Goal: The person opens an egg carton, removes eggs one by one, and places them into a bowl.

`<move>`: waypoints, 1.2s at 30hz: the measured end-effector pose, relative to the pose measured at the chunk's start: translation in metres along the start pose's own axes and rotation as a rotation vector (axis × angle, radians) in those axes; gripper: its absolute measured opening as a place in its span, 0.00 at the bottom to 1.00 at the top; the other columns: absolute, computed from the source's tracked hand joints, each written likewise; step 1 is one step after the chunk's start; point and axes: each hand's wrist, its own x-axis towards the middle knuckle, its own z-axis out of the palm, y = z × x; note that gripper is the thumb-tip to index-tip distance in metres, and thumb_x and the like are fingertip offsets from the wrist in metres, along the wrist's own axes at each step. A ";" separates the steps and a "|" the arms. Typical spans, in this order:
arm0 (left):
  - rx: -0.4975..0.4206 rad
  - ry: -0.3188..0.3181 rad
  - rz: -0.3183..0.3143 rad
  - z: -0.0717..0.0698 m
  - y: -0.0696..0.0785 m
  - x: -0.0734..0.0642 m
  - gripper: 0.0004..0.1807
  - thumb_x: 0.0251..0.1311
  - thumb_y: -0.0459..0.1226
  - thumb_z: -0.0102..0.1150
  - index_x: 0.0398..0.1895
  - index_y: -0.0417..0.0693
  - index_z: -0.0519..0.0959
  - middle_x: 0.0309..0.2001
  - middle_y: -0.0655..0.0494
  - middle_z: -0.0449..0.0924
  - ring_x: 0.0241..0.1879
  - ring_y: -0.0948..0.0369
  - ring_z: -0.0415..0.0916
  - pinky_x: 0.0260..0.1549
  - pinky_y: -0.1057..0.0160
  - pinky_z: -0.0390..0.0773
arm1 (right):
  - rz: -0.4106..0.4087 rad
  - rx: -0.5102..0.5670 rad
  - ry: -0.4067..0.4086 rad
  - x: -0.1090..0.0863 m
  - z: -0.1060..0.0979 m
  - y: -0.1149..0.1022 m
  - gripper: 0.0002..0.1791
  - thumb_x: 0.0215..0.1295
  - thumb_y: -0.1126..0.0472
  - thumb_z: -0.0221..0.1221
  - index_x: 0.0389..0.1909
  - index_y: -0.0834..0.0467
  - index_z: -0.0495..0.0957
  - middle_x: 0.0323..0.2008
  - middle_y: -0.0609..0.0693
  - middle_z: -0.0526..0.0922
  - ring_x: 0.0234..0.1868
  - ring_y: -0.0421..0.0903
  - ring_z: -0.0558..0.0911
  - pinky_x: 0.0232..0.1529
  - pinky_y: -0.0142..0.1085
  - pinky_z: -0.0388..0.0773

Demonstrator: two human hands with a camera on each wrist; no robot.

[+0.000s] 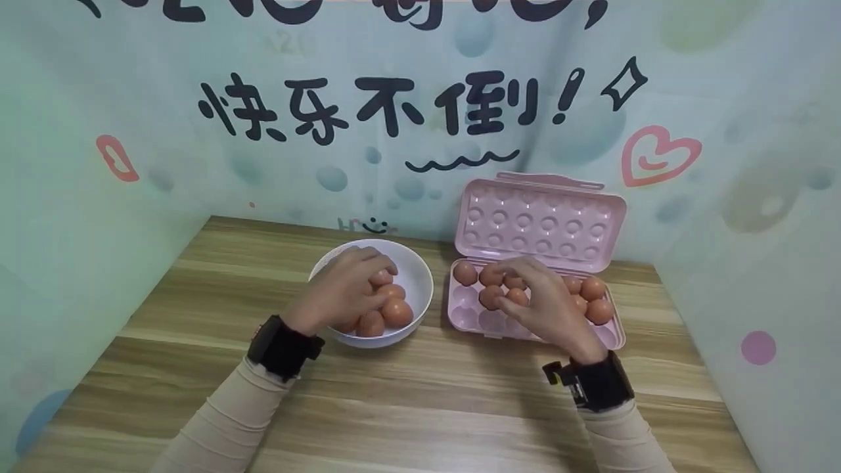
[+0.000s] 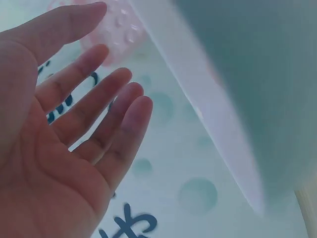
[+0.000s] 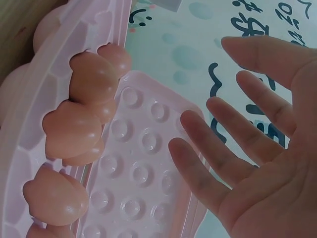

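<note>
My left hand (image 1: 341, 286) hovers over the white bowl (image 1: 422, 286) with its fingers loosely bent. Brown eggs (image 1: 397, 313) lie in that bowl, partly hidden by the hand. In the left wrist view the palm (image 2: 59, 163) holds nothing, beside the bowl's rim (image 2: 198, 109). My right hand (image 1: 548, 305) is above the pink egg carton (image 1: 470, 320), thumb and fingers spread apart. Several brown eggs (image 1: 599, 311) sit in its cups, some covered by the hand. The right wrist view shows this hand (image 3: 262, 183) empty, apart from the carton eggs (image 3: 74, 131).
The carton's dimpled lid (image 1: 540, 226) stands open at the back, near the printed backdrop (image 1: 368, 190). Bare cups show along the carton's front left. Wood-grain tabletop (image 1: 420, 407) stretches in front of the bowl and carton, with pale curtains at both sides.
</note>
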 end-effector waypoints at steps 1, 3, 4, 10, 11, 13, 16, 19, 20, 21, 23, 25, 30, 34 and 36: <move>0.001 0.003 0.009 0.002 0.004 0.003 0.14 0.60 0.33 0.72 0.49 0.46 0.85 0.45 0.51 0.83 0.49 0.50 0.77 0.57 0.50 0.76 | 0.001 -0.010 -0.003 0.000 0.000 0.000 0.23 0.58 0.71 0.74 0.53 0.49 0.85 0.49 0.41 0.85 0.49 0.41 0.79 0.50 0.32 0.76; -0.004 0.005 0.026 0.007 0.011 0.008 0.17 0.60 0.33 0.71 0.53 0.46 0.84 0.49 0.51 0.83 0.52 0.50 0.77 0.60 0.50 0.76 | -0.002 -0.026 -0.009 0.000 0.001 0.001 0.23 0.58 0.70 0.75 0.53 0.49 0.85 0.49 0.42 0.84 0.50 0.40 0.79 0.51 0.33 0.76; -0.009 0.008 0.036 0.009 0.014 0.010 0.18 0.60 0.33 0.71 0.54 0.45 0.84 0.50 0.50 0.83 0.54 0.50 0.77 0.61 0.50 0.76 | -0.008 -0.034 -0.014 0.000 0.001 0.001 0.23 0.58 0.70 0.75 0.53 0.49 0.85 0.50 0.42 0.84 0.51 0.41 0.79 0.52 0.33 0.76; -0.029 0.023 0.020 0.024 0.030 0.018 0.23 0.62 0.41 0.73 0.61 0.53 0.82 0.60 0.51 0.81 0.62 0.52 0.77 0.63 0.48 0.78 | -0.030 -0.103 -0.051 0.003 0.005 0.005 0.24 0.57 0.69 0.75 0.54 0.50 0.85 0.52 0.44 0.83 0.55 0.43 0.79 0.57 0.40 0.77; -0.026 0.021 0.000 0.026 0.032 0.018 0.24 0.63 0.42 0.73 0.63 0.56 0.81 0.62 0.52 0.81 0.63 0.53 0.76 0.62 0.47 0.77 | -0.028 -0.116 -0.057 0.003 0.006 0.006 0.24 0.57 0.69 0.75 0.54 0.50 0.84 0.52 0.44 0.83 0.55 0.43 0.80 0.57 0.41 0.77; -0.033 0.025 -0.029 0.032 0.036 0.018 0.27 0.63 0.44 0.74 0.65 0.59 0.80 0.64 0.54 0.80 0.65 0.53 0.75 0.61 0.44 0.76 | -0.021 -0.128 -0.069 0.004 0.007 0.008 0.25 0.55 0.69 0.75 0.54 0.50 0.84 0.53 0.45 0.83 0.56 0.46 0.80 0.58 0.44 0.77; -0.052 0.026 -0.038 0.039 0.041 0.018 0.30 0.63 0.45 0.75 0.69 0.61 0.78 0.68 0.56 0.77 0.68 0.55 0.73 0.65 0.46 0.73 | 0.005 -0.132 -0.089 0.005 0.009 0.012 0.27 0.53 0.68 0.76 0.54 0.48 0.84 0.53 0.48 0.83 0.55 0.50 0.81 0.57 0.46 0.76; -0.078 0.023 -0.013 0.046 0.045 0.018 0.32 0.63 0.44 0.75 0.71 0.57 0.77 0.70 0.54 0.76 0.70 0.55 0.71 0.70 0.53 0.71 | 0.047 -0.133 -0.111 0.004 0.013 0.016 0.27 0.52 0.65 0.77 0.54 0.45 0.84 0.54 0.50 0.83 0.51 0.51 0.80 0.55 0.46 0.74; -0.080 0.020 -0.002 0.048 0.046 0.018 0.32 0.63 0.44 0.75 0.71 0.56 0.77 0.71 0.53 0.75 0.71 0.55 0.70 0.71 0.55 0.70 | 0.052 -0.140 -0.117 0.004 0.014 0.019 0.27 0.51 0.64 0.78 0.54 0.45 0.84 0.54 0.50 0.83 0.50 0.50 0.80 0.55 0.46 0.74; -0.079 0.019 0.006 0.050 0.047 0.019 0.32 0.64 0.44 0.75 0.71 0.55 0.76 0.70 0.52 0.75 0.71 0.54 0.70 0.71 0.55 0.70 | 0.050 -0.148 -0.120 0.005 0.016 0.021 0.27 0.51 0.63 0.78 0.54 0.45 0.84 0.54 0.51 0.84 0.51 0.50 0.80 0.55 0.47 0.74; -0.075 0.018 0.015 0.053 0.049 0.020 0.32 0.64 0.44 0.75 0.71 0.53 0.77 0.70 0.51 0.75 0.71 0.54 0.70 0.71 0.55 0.70 | 0.037 -0.174 -0.121 0.005 0.019 0.024 0.28 0.49 0.60 0.79 0.53 0.45 0.84 0.54 0.51 0.84 0.51 0.50 0.80 0.55 0.48 0.75; -0.067 0.021 0.026 0.055 0.050 0.021 0.32 0.63 0.45 0.75 0.70 0.51 0.77 0.69 0.51 0.76 0.71 0.53 0.70 0.71 0.54 0.71 | 0.013 -0.199 -0.120 0.006 0.022 0.027 0.28 0.47 0.59 0.80 0.53 0.47 0.84 0.53 0.52 0.85 0.53 0.52 0.81 0.56 0.49 0.77; -0.027 0.031 0.044 0.059 0.054 0.023 0.31 0.62 0.47 0.76 0.67 0.53 0.79 0.64 0.54 0.79 0.64 0.55 0.75 0.64 0.55 0.77 | -0.006 -0.261 -0.132 0.008 0.028 0.030 0.28 0.47 0.60 0.79 0.53 0.52 0.84 0.50 0.52 0.85 0.52 0.54 0.82 0.54 0.51 0.79; -0.013 0.030 0.060 0.064 0.056 0.024 0.28 0.61 0.47 0.77 0.64 0.56 0.80 0.62 0.57 0.79 0.62 0.58 0.76 0.60 0.57 0.79 | 0.014 -0.295 -0.156 0.007 0.033 0.033 0.29 0.49 0.60 0.78 0.55 0.54 0.84 0.54 0.54 0.85 0.56 0.56 0.82 0.58 0.53 0.79; -0.029 0.029 0.079 0.066 0.058 0.024 0.27 0.61 0.45 0.77 0.64 0.55 0.81 0.63 0.56 0.79 0.63 0.57 0.76 0.62 0.56 0.78 | 0.026 -0.321 -0.161 0.006 0.035 0.035 0.29 0.50 0.58 0.77 0.56 0.54 0.85 0.56 0.55 0.84 0.59 0.57 0.82 0.58 0.55 0.80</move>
